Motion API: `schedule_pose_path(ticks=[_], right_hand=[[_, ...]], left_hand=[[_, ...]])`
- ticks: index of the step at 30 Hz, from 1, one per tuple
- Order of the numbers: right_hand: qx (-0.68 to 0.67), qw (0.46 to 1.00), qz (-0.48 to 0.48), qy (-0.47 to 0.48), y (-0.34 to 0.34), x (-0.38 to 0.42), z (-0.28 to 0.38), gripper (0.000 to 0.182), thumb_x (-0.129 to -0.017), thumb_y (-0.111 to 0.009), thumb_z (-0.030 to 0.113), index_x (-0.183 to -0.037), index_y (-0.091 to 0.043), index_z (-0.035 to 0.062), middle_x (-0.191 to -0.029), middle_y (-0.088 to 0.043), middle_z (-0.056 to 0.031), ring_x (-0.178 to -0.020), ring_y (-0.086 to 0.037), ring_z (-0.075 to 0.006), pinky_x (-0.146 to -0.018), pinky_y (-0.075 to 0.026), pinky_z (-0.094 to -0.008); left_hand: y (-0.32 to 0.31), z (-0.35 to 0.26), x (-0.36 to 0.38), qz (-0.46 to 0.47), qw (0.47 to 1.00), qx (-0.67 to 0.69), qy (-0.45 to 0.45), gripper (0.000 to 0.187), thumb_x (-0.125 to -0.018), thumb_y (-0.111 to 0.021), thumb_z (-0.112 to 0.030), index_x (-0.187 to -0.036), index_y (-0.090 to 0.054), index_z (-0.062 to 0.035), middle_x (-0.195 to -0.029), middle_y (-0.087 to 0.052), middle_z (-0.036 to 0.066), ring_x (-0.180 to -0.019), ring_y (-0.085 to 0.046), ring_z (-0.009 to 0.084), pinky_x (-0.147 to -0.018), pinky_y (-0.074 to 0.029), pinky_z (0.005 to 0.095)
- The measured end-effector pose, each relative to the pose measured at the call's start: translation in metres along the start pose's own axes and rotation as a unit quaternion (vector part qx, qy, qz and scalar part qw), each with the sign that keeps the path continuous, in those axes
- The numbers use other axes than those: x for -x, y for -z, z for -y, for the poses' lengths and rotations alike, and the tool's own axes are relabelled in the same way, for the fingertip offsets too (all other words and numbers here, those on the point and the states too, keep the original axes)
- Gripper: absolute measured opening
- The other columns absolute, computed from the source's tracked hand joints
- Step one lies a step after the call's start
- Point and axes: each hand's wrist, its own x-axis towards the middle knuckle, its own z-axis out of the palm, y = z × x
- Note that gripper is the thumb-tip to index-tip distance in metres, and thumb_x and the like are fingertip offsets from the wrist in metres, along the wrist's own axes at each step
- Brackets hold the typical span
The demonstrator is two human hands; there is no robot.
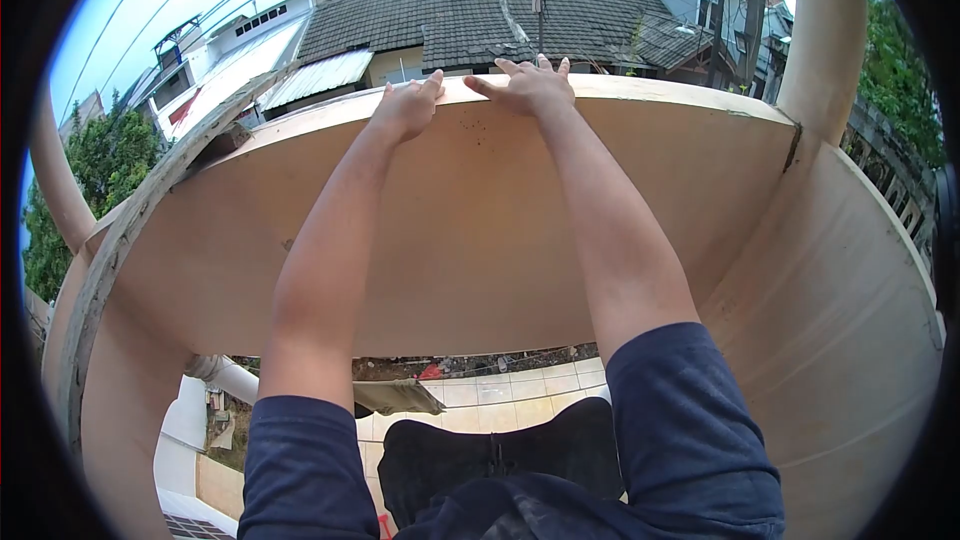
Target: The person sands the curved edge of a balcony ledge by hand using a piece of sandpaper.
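Both my arms reach forward to the top edge of a beige wall (450,210). My left hand (406,110) lies over this edge, its visible fingers stretched out and pointing away from me. A short gap to the right, my right hand (532,88) rests on the same edge with its fingers spread and the thumb toward the left hand. Neither hand shows anything held. Small dark specks mark the wall face just below and between the hands. Part of my left hand's fingers is hidden behind its back.
A round post (825,40) rises at the right, and a long grey weathered strip (140,210) slants along the left. Below lie a tiled floor (520,385) and a hanging brown cloth (400,397). Beyond the wall are tiled roofs (400,15) and overhead wires.
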Motion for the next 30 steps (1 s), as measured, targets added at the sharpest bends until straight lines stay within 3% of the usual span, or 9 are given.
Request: schedule_pose_path(ticks=[2, 3, 6, 11, 13, 16, 20, 25, 30], right_hand=[[0.012, 1.0, -0.007, 0.002, -0.001, 0.001, 0.001, 0.125, -0.073, -0.023, 0.109, -0.167, -0.036, 0.0274, -0.17, -0.04, -0.0108, -0.163, -0.02, -0.0337, -0.133, 0.001, -0.0587], [0.016, 1.0, -0.003, 0.001, 0.0, 0.0, 0.002, 0.125, -0.073, -0.023, 0.109, -0.168, -0.035, 0.0282, -0.17, -0.04, -0.0109, -0.164, -0.019, -0.0331, -0.133, 0.002, -0.0582], [0.015, 1.0, -0.015, 0.0, -0.003, 0.001, 0.003, 0.123, -0.075, -0.02, 0.108, -0.167, -0.036, 0.0278, -0.17, -0.041, -0.0088, -0.163, -0.021, -0.0322, -0.132, 0.001, -0.0596], [0.029, 0.999, -0.016, 0.0, 0.001, 0.003, 0.003, 0.122, -0.077, -0.019, 0.106, -0.168, -0.036, 0.0255, -0.17, -0.041, -0.0097, -0.163, -0.021, -0.0323, -0.132, 0.001, -0.0595], [0.03, 1.0, 0.002, 0.002, 0.003, 0.003, 0.004, 0.122, -0.078, -0.019, 0.106, -0.168, -0.036, 0.0248, -0.17, -0.04, -0.0099, -0.164, -0.02, -0.0321, -0.132, 0.002, -0.0592], [0.034, 0.999, -0.005, 0.005, 0.004, 0.005, 0.003, 0.121, -0.079, -0.019, 0.105, -0.167, -0.036, 0.0252, -0.171, -0.039, -0.0099, -0.164, -0.019, -0.0323, -0.132, 0.002, -0.0591], [0.014, 1.0, -0.024, 0.0, -0.001, 0.002, 0.002, 0.119, -0.08, -0.017, 0.105, -0.167, -0.037, 0.0257, -0.171, -0.039, -0.0104, -0.164, -0.019, -0.0321, -0.133, 0.001, -0.059], [0.004, 1.0, -0.03, 0.001, -0.003, -0.001, 0.0, 0.117, -0.081, -0.02, 0.104, -0.167, -0.038, 0.0264, -0.171, -0.039, -0.0093, -0.164, -0.019, -0.0314, -0.133, -0.001, -0.057], [0.008, 1.0, -0.009, -0.005, 0.004, 0.005, 0.004, 0.115, -0.083, -0.02, 0.102, -0.165, -0.041, 0.0251, -0.171, -0.039, -0.0084, -0.164, -0.018, -0.0314, -0.133, -0.001, -0.0591]], left_hand=[[0.012, 0.008, -0.015, 0.123, 0.935, 0.283, 0.172, 0.058, -0.115, -0.029, -0.04, -0.151, -0.056, -0.0029, -0.153, -0.058, 0.021, -0.15, -0.048, 0.0329, -0.126, -0.035, 0.0439], [0.02, -0.007, -0.005, 0.031, 0.964, 0.221, 0.147, 0.054, -0.115, -0.033, -0.036, -0.143, -0.062, -0.001, -0.149, -0.061, 0.022, -0.143, -0.055, 0.0353, -0.124, -0.038, 0.0433], [0.021, -0.029, 0.003, 0.046, 0.986, 0.048, 0.154, 0.051, -0.113, -0.037, -0.036, -0.133, -0.068, -0.0007, -0.143, -0.066, 0.022, -0.133, -0.063, 0.0369, -0.121, -0.04, 0.0443], [0.011, -0.039, 0.025, 0.012, 0.986, -0.007, 0.164, 0.051, -0.113, -0.036, -0.037, -0.128, -0.071, -0.0039, -0.131, -0.074, 0.016, -0.122, -0.069, 0.0345, -0.122, -0.038, 0.0506], [-0.006, -0.025, 0.035, -0.154, 0.985, 0.066, 0.05, 0.052, -0.112, -0.035, -0.038, -0.124, -0.076, -0.0076, -0.124, -0.077, 0.014, -0.121, -0.07, 0.0329, -0.124, -0.035, 0.0514], [0.004, -0.006, 0.034, -0.113, 0.991, 0.009, 0.064, 0.053, -0.111, -0.036, -0.038, -0.119, -0.08, -0.0104, -0.121, -0.078, 0.011, -0.121, -0.07, 0.0309, -0.125, -0.033, 0.0508], [-0.019, -0.018, 0.04, -0.304, 0.948, -0.019, 0.089, 0.043, -0.109, -0.047, -0.036, -0.105, -0.082, -0.0109, -0.106, -0.08, 0.009, -0.111, -0.072, 0.0291, -0.119, -0.038, 0.0504], [-0.021, 0.007, 0.059, -0.297, 0.946, -0.083, -0.103, 0.044, -0.107, -0.052, -0.042, -0.141, -0.063, -0.0159, -0.139, -0.066, 0.004, -0.131, -0.058, 0.0268, -0.118, -0.036, 0.0488], [-0.031, -0.004, 0.05, -0.331, 0.937, -0.109, -0.01, 0.059, -0.109, -0.043, -0.053, -0.148, -0.059, -0.0123, -0.153, -0.058, 0.01, -0.145, -0.05, 0.0325, -0.125, -0.024, 0.0541]])
